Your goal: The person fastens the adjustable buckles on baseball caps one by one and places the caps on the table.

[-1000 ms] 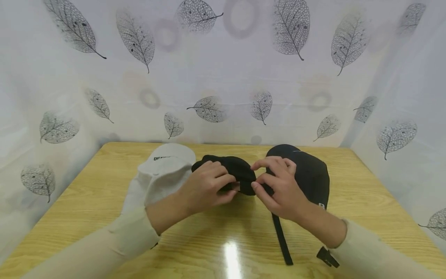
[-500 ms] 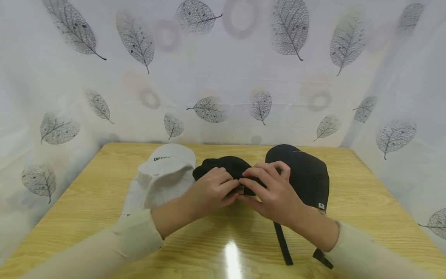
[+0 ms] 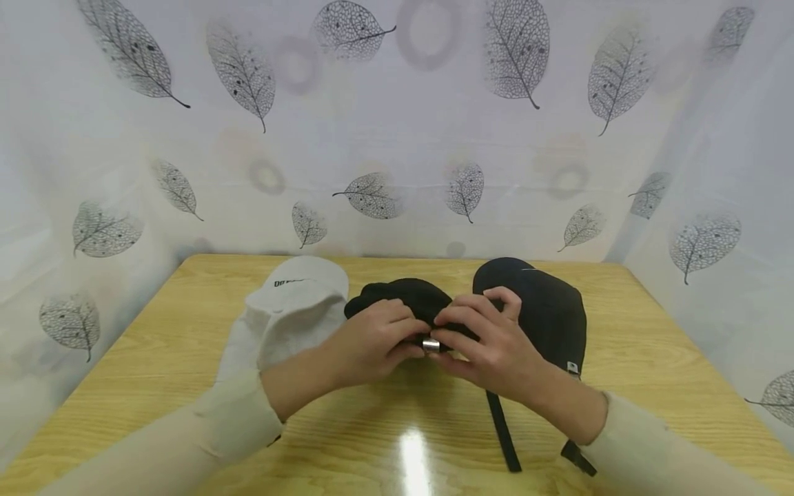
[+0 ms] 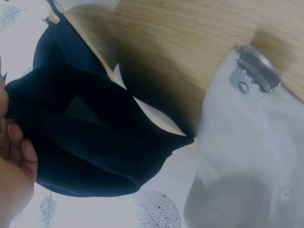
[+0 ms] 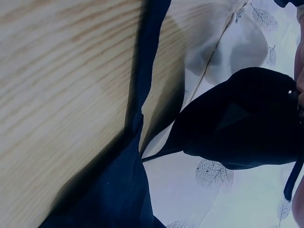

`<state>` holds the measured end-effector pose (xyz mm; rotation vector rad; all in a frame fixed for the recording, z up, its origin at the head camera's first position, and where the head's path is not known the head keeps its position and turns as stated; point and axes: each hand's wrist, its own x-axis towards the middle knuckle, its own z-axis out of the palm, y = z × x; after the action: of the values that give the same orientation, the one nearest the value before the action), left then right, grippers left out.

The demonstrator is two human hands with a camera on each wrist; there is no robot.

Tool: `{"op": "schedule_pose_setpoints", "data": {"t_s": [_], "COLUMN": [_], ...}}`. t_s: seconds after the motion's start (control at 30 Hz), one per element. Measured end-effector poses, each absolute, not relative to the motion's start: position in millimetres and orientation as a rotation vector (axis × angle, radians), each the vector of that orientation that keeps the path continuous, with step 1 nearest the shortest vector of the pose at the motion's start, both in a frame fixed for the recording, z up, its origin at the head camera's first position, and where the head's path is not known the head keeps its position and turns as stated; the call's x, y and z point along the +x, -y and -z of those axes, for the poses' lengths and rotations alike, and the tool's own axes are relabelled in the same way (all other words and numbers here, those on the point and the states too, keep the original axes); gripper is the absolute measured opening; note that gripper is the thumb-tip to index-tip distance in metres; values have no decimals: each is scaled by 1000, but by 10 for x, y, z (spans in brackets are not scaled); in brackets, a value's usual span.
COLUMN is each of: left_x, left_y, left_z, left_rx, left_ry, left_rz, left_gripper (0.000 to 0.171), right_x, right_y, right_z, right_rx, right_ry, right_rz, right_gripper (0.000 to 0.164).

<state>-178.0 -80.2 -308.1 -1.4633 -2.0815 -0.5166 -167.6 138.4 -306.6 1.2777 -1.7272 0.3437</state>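
Both hands are at a small black cap (image 3: 412, 293) in the middle, lifted with its hollow inside facing me. My left hand (image 3: 372, 341) grips the cap's near edge between thumb and fingers. Beside those fingertips, my right hand (image 3: 493, 344) pinches the near edge close to a shiny metal buckle (image 3: 431, 344). The strap's exact path is hidden behind the fingers. In the left wrist view the black cap (image 4: 85, 142) gapes wide beside the left hand (image 4: 16, 166). In the right wrist view a dark strap end hangs below the black cap (image 5: 237, 123).
A white cap (image 3: 304, 300) lies to the left; its metal clasp (image 4: 256, 73) shows in the left wrist view. Another black cap (image 3: 555, 313) lies to the right, its loose strap (image 3: 504, 434) reaching toward me. A leaf-print curtain (image 3: 397, 138) stands behind the wooden table (image 3: 639, 358).
My right hand has moved left from the cap's right edge to meet the left fingertips, then shifted slightly right. The metal buckle now shows brightly between the hands. The outer caps stay put.
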Motion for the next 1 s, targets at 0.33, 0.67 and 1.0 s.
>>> {"op": "schedule_pose_setpoints", "data": {"t_s": [0.33, 0.67, 1.0], "left_x": [-1749, -1756, -1754], "left_y": [807, 732, 689], "left_z": [3058, 2922, 2751], "left_rx": [-1459, -1070, -1099], "left_ry": [2069, 1705, 1781], "left_rz": [426, 274, 200], "left_gripper": [31, 24, 14], "right_x": [-1687, -1668, -1696], "right_y": [-1382, -1269, -1231], "right_z": [3038, 2845, 2774], "right_rx": [1282, 1165, 1103], "right_ry": [1683, 1571, 1575], "right_rz": [-449, -502, -495], "right_gripper": [25, 24, 23]}}
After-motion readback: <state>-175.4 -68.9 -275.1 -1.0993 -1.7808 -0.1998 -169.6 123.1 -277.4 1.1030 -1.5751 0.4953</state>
